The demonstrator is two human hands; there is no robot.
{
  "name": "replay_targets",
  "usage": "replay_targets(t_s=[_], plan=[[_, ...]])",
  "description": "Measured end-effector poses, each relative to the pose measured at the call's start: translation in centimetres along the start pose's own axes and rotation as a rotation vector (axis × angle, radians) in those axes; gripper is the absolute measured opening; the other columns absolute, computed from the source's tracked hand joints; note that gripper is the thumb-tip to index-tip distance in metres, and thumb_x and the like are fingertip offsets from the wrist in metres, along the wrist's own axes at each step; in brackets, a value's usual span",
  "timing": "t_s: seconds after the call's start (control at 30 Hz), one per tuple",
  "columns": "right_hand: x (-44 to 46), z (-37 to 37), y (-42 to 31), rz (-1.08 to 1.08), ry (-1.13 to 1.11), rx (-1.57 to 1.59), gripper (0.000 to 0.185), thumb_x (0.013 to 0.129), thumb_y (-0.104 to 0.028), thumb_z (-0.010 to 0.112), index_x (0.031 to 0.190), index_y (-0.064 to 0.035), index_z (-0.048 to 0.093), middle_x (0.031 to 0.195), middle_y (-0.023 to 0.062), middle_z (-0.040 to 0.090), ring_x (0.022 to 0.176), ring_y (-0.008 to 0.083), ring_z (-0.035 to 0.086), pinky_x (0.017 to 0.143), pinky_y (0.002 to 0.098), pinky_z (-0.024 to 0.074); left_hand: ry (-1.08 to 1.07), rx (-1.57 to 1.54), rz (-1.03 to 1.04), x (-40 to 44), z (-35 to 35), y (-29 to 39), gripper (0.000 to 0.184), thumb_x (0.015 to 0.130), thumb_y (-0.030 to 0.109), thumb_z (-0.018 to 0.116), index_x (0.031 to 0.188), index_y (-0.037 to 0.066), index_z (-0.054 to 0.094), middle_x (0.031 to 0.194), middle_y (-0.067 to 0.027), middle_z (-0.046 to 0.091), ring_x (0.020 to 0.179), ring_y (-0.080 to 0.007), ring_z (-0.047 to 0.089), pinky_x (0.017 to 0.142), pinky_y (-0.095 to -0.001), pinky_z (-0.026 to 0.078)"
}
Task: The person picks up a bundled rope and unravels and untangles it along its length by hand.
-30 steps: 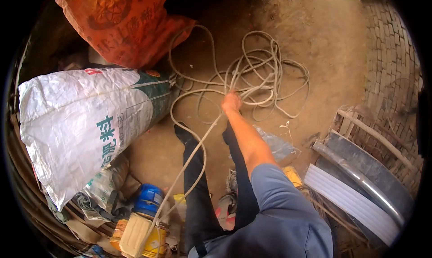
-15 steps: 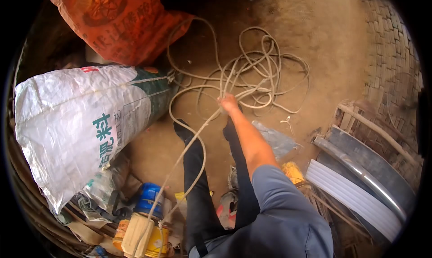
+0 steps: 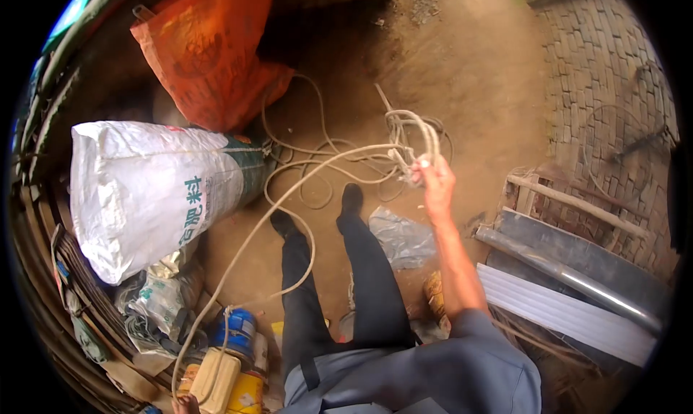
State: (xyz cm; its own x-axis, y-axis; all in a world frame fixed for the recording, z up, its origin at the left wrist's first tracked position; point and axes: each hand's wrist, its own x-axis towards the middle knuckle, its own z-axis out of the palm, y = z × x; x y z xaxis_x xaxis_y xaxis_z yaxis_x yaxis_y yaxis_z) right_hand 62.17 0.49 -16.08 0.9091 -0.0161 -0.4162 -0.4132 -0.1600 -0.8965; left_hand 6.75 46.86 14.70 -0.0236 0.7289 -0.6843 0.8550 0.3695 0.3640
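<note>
My right hand (image 3: 435, 179) is raised in front of me, closed around several strands of a long pale rope (image 3: 297, 185). Loops of it stand up above the fist, and a free end points up beyond. At the bottom left edge only part of my left hand (image 3: 186, 404) shows, closed where the rope runs down to it. Between the two hands the rope sweeps in a slack curve over my legs. More coils lie on the dirt floor past my feet, near the tied neck of a white woven sack (image 3: 155, 190).
An orange sack (image 3: 209, 60) stands at the upper left. Blue and yellow cans (image 3: 238, 331) and a wooden block (image 3: 219, 381) sit by my left leg. Clear plastic (image 3: 401, 237) lies on the floor. At right are white corrugated sheet (image 3: 556, 309), a metal pipe (image 3: 570, 273) and brick paving (image 3: 603, 89).
My right hand has moved right and up, lifting and gathering loops off the floor. The rope toward my left has gone slack, and my left hand has come into view.
</note>
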Motion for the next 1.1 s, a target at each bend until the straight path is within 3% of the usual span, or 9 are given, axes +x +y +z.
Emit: replay_targets(t_s=[0.23, 0.3, 0.37, 0.5, 0.63, 0.77, 0.87, 0.93, 1.1], plan=[[-4.0, -5.5, -15.5, -0.198, -0.015, 0.004, 0.018, 0.101, -0.018, 0.059, 0.096, -0.0012, 0.064, 0.084, 0.0054, 0.068, 0.066, 0.0108, 0.060, 0.061, 0.0268, 0.0482, -0.270, -0.545, 0.303, 4.7, -3.8, -0.2, 0.013, 0.097, 0.011, 0.066, 0.100, 0.009, 0.053, 0.091, -0.0033, 0.056, 0.089, -0.0162, 0.058, 0.084, -0.0307, 0.049], [-5.0, -6.9, -17.2, -0.246, -0.018, 0.095, 0.020, 0.101, -0.019, 0.059, 0.096, 0.0001, 0.064, 0.083, 0.0053, 0.068, 0.063, 0.0113, 0.060, 0.060, 0.0273, 0.0484, -0.263, -0.558, 0.324, 2.8, -1.0, 4.7, 0.016, 0.097, 0.013, 0.067, 0.101, 0.009, 0.053, 0.094, -0.0029, 0.054, 0.091, -0.0166, 0.057, 0.086, -0.0303, 0.048], [-3.1, -9.9, -15.2, -0.030, 0.045, -0.169, 0.022, 0.103, -0.021, 0.057, 0.095, -0.0011, 0.064, 0.081, 0.0063, 0.068, 0.063, 0.0114, 0.061, 0.059, 0.0277, 0.0490, -0.316, -0.544, 0.391, 1.2, 1.8, 8.5, 0.017, 0.096, 0.014, 0.067, 0.102, 0.010, 0.052, 0.094, -0.0028, 0.053, 0.090, -0.0163, 0.055, 0.086, -0.0314, 0.048], [-8.0, -10.6, -28.1, -0.116, -0.072, 0.148, 0.024, 0.103, -0.024, 0.058, 0.093, -0.0041, 0.065, 0.079, 0.0060, 0.067, 0.062, 0.0114, 0.061, 0.056, 0.0256, 0.0494, -0.462, -0.591, 0.586, 0.2, 3.1, 14.0, 0.012, 0.097, 0.009, 0.062, 0.103, 0.009, 0.051, 0.096, -0.0027, 0.052, 0.092, -0.0165, 0.053, 0.090, -0.0329, 0.046], [-4.4, -14.7, -23.3, -0.186, 0.105, 0.208, 0.022, 0.103, -0.022, 0.058, 0.092, -0.0046, 0.064, 0.078, 0.0059, 0.067, 0.058, 0.0096, 0.059, 0.046, 0.0225, 0.0456, -0.573, -0.708, 0.713, -2.9, 5.1, 19.9, 0.013, 0.097, 0.005, 0.058, 0.108, 0.007, 0.051, 0.102, -0.0041, 0.050, 0.095, -0.0172, 0.052, 0.093, -0.0334, 0.045], [-10.3, -15.4, -33.9, -0.146, -0.101, 0.346, 0.020, 0.104, -0.023, 0.059, 0.095, -0.0063, 0.065, 0.084, 0.0072, 0.068, 0.074, 0.0149, 0.065, 0.057, 0.0265, 0.0509, -0.669, -0.727, 0.862, -3.8, 4.8, 24.0, 0.013, 0.098, 0.004, 0.056, 0.110, 0.006, 0.053, 0.104, -0.0049, 0.052, 0.098, -0.0169, 0.053, 0.092, -0.0326, 0.046], [-10.4, -15.0, -36.2, -0.326, 0.017, 0.594, 0.020, 0.104, -0.024, 0.059, 0.096, -0.0080, 0.066, 0.086, 0.0060, 0.069, 0.074, 0.0142, 0.065, 0.054, 0.0237, 0.0490, -0.655, -0.840, 0.897, -4.3, 6.2, 26.6, 0.015, 0.098, 0.002, 0.055, 0.113, 0.005, 0.054, 0.105, -0.0049, 0.055, 0.096, -0.0147, 0.054, 0.089, -0.0294, 0.047], [-8.7, -16.7, -34.9, -0.041, -0.133, 0.707, 0.022, 0.105, -0.025, 0.060, 0.097, -0.0061, 0.067, 0.097, 0.0111, 0.071, 0.075, 0.0153, 0.067, 0.055, 0.0228, 0.0502, -0.585, -0.754, 0.900, -6.1, 7.7, 28.8, 0.018, 0.098, 0.001, 0.055, 0.115, 0.005, 0.056, 0.105, -0.0041, 0.057, 0.093, -0.0121, 0.054, 0.085, -0.0261, 0.047], [-12.1, -14.7, -38.7, -0.085, -0.367, 0.815, 0.026, 0.105, -0.028, 0.060, 0.101, -0.0033, 0.067, 0.102, 0.0133, 0.070, 0.087, 0.0194, 0.069, 0.055, 0.0249, 0.0550, -0.447, -0.423, 1.018, -11.6, 13.4, 32.6, 0.029, 0.099, 0.009, 0.055, 0.127, 0.003, 0.058, 0.099, -0.0009, 0.058, 0.081, -0.0064, 0.053, 0.072, -0.0210, 0.044]])
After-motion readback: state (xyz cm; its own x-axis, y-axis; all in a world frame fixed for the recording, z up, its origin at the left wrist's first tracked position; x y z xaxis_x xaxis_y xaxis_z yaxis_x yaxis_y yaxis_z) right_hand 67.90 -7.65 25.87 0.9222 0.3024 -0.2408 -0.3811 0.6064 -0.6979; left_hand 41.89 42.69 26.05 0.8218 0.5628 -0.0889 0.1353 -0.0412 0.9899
